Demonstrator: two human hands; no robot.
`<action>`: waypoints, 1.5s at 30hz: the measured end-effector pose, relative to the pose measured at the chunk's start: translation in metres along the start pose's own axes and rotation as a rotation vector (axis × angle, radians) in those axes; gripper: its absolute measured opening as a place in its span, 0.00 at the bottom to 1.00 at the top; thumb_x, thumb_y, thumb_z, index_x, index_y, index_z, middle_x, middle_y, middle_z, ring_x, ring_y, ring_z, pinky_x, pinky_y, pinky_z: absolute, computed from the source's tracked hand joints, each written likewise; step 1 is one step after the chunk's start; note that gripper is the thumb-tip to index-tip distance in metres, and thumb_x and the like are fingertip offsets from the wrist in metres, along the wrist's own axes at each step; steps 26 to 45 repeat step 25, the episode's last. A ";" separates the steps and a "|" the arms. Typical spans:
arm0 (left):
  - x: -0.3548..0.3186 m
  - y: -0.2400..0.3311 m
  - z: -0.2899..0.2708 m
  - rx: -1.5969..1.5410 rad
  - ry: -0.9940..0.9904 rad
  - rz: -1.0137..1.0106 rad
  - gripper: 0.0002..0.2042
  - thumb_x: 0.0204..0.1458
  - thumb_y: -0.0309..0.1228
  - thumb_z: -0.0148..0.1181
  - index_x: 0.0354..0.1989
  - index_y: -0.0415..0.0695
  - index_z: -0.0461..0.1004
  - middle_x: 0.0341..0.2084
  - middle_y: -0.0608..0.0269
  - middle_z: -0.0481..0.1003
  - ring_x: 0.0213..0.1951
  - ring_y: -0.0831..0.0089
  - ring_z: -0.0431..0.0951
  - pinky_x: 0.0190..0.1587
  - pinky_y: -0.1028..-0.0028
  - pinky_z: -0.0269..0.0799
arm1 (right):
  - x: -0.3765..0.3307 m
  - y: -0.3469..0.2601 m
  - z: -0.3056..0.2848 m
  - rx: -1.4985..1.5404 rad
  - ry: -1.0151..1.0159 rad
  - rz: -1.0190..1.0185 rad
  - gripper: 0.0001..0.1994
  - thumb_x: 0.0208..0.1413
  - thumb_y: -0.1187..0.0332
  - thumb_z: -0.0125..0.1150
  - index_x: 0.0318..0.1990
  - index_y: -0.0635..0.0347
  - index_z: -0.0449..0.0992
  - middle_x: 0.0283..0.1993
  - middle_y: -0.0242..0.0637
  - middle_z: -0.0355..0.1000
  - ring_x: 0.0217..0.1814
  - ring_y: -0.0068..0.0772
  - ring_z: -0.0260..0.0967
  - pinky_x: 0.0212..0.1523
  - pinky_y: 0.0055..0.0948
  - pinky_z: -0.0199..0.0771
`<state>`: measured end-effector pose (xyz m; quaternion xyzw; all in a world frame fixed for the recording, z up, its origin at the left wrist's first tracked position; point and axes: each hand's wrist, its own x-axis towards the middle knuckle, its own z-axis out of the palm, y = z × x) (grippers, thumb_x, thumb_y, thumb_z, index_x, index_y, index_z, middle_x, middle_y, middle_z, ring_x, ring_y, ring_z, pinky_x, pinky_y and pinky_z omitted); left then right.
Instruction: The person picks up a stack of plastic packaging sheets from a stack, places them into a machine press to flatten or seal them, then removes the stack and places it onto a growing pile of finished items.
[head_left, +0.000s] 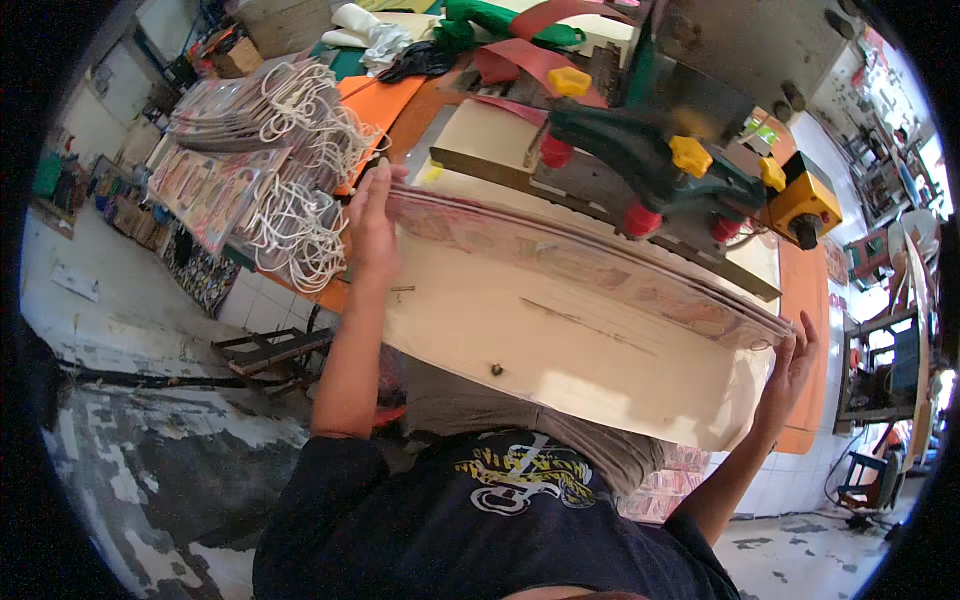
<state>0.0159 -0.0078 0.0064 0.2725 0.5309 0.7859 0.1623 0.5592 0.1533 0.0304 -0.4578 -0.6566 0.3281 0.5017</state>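
The left hand (372, 225) lies flat and open against the left end of a stack of printed sheets (590, 265), fingers straight and pressed to its edge, while the right hand (790, 370) cups the stack's right end with fingers spread and slightly curled; neither hand closes around anything, both seem to squeeze the pile from its two ends, likely to keep the sheets flush. The stack rests across the middle of a cream worktop (540, 350), its long edge running from the worktop's left edge toward its right corner, just in front of a green machine (650, 165) with yellow knobs (690, 155) and red cylinders (640, 218). A metal bar (500, 172) lies along the far side of the stack, apparently a stop to push the sheets against. A yellow switch box (805, 205) sits at the machine's right end. Beyond the left hand, on an orange table (385, 100), lie heaps of flat printed bags with white cord handles (290, 170), kept well clear of the worktop.
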 end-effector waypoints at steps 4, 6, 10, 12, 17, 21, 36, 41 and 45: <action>-0.003 0.001 0.006 -0.008 0.028 -0.048 0.17 0.65 0.45 0.57 0.41 0.43 0.80 0.34 0.68 0.76 0.37 0.78 0.74 0.43 0.74 0.67 | -0.004 -0.003 0.011 0.061 0.005 -0.033 0.23 0.75 0.53 0.45 0.65 0.60 0.67 0.55 0.44 0.75 0.64 0.34 0.68 0.68 0.39 0.62; -0.005 0.005 0.011 0.009 0.039 -0.051 0.17 0.67 0.44 0.54 0.39 0.42 0.79 0.33 0.68 0.76 0.37 0.78 0.73 0.44 0.75 0.68 | -0.006 0.008 0.014 0.090 -0.014 -0.038 0.19 0.75 0.55 0.46 0.61 0.60 0.69 0.54 0.42 0.75 0.61 0.31 0.68 0.66 0.36 0.62; -0.002 0.002 0.004 -0.012 0.017 -0.040 0.18 0.68 0.43 0.52 0.37 0.40 0.78 0.32 0.66 0.77 0.37 0.78 0.74 0.46 0.74 0.69 | -0.009 0.016 0.021 0.274 -0.010 -0.026 0.14 0.75 0.60 0.48 0.54 0.60 0.72 0.50 0.36 0.74 0.55 0.25 0.66 0.60 0.30 0.61; -0.003 0.000 -0.003 -0.014 -0.018 -0.055 0.19 0.69 0.44 0.52 0.37 0.40 0.78 0.32 0.65 0.77 0.37 0.77 0.75 0.45 0.73 0.69 | -0.010 0.017 0.021 0.315 -0.020 -0.002 0.14 0.74 0.60 0.48 0.54 0.61 0.72 0.50 0.35 0.74 0.54 0.24 0.65 0.59 0.30 0.61; -0.002 0.003 0.001 0.004 -0.098 -0.091 0.21 0.69 0.48 0.50 0.39 0.41 0.78 0.33 0.64 0.78 0.37 0.74 0.78 0.47 0.71 0.72 | -0.005 0.019 0.018 0.416 -0.069 0.073 0.15 0.74 0.60 0.48 0.55 0.63 0.72 0.53 0.36 0.72 0.58 0.24 0.64 0.61 0.30 0.61; 0.001 -0.014 -0.008 -0.080 -0.069 -0.130 0.22 0.71 0.49 0.48 0.44 0.40 0.76 0.39 0.62 0.78 0.44 0.73 0.78 0.54 0.68 0.71 | -0.003 0.040 0.018 0.542 -0.116 0.128 0.22 0.75 0.57 0.47 0.64 0.65 0.68 0.63 0.39 0.68 0.67 0.28 0.62 0.70 0.33 0.59; -0.003 -0.021 -0.002 -0.119 0.059 -0.129 0.24 0.71 0.51 0.47 0.51 0.39 0.74 0.46 0.61 0.77 0.49 0.71 0.77 0.58 0.66 0.70 | -0.010 0.068 0.004 0.355 -0.136 0.212 0.29 0.75 0.57 0.47 0.75 0.66 0.54 0.73 0.43 0.61 0.76 0.32 0.58 0.76 0.36 0.57; -0.003 -0.021 -0.002 -0.119 0.059 -0.129 0.24 0.71 0.51 0.47 0.51 0.39 0.74 0.46 0.61 0.77 0.49 0.71 0.77 0.58 0.66 0.70 | -0.010 0.068 0.004 0.355 -0.136 0.212 0.29 0.75 0.57 0.47 0.75 0.66 0.54 0.73 0.43 0.61 0.76 0.32 0.58 0.76 0.36 0.57; -0.003 -0.021 -0.002 -0.119 0.059 -0.129 0.24 0.71 0.51 0.47 0.51 0.39 0.74 0.46 0.61 0.77 0.49 0.71 0.77 0.58 0.66 0.70 | -0.010 0.068 0.004 0.355 -0.136 0.212 0.29 0.75 0.57 0.47 0.75 0.66 0.54 0.73 0.43 0.61 0.76 0.32 0.58 0.76 0.36 0.57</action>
